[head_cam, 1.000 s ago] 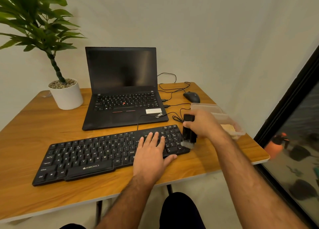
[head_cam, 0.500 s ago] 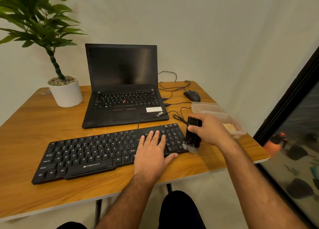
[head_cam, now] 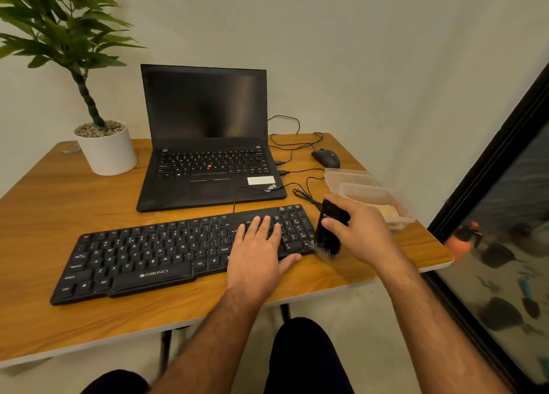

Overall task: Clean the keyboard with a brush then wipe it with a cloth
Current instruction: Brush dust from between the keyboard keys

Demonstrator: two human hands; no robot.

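A black Zebronics keyboard point(head_cam: 148, 254) lies across the wooden table point(head_cam: 44, 215), in front of the laptop. My left hand point(head_cam: 261, 254) rests flat on the keyboard's right part, fingers spread over the keys, thumb at the front edge. My right hand point(head_cam: 362, 233) grips a black brush point(head_cam: 329, 230) upright, its pale bristles pointing down beside the keyboard's right end near the number pad. A yellowish cloth point(head_cam: 389, 212) lies in a clear plastic container behind my right hand, partly hidden.
An open black laptop point(head_cam: 208, 144) stands behind the keyboard. A potted plant point(head_cam: 104, 147) is at the back left, a black mouse point(head_cam: 326, 157) and cables at the back right. Clear containers point(head_cam: 350, 182) sit near the table's right edge. A dark glass door is on the right.
My right hand has swept the brush down and rightward along the keyboard's right end toward its front corner. My left hand has stayed pressed on the keys.
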